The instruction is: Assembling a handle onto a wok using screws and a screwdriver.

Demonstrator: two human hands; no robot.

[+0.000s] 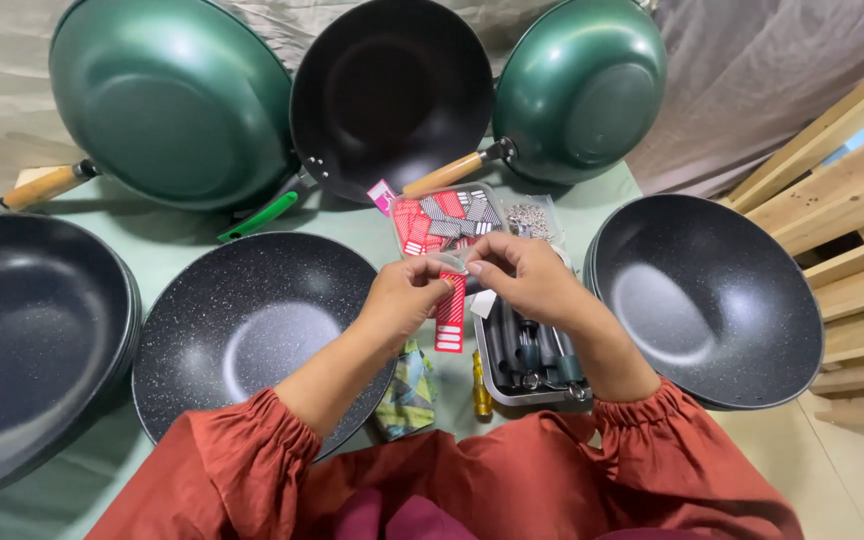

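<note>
My left hand (407, 295) and my right hand (522, 272) meet over the middle of the table, both pinching a small clear plastic sleeve with a red patterned label (450, 312) that hangs down between them. Just behind my hands lies a clear packet of red and grey labels (447, 215). Under my right wrist sits a metal tray (497, 385) holding several dark handles. A speckled black pan (252, 320) rests beneath my left forearm.
Woks ring the table: a black one (712, 295) at right, a dark one (27, 330) at left, two green ones (167, 100) (582, 85) and a black one (392, 90) propped at the back. A bag of small screws (529, 220), a yellow-handled tool (480, 385), wooden slats (852, 190).
</note>
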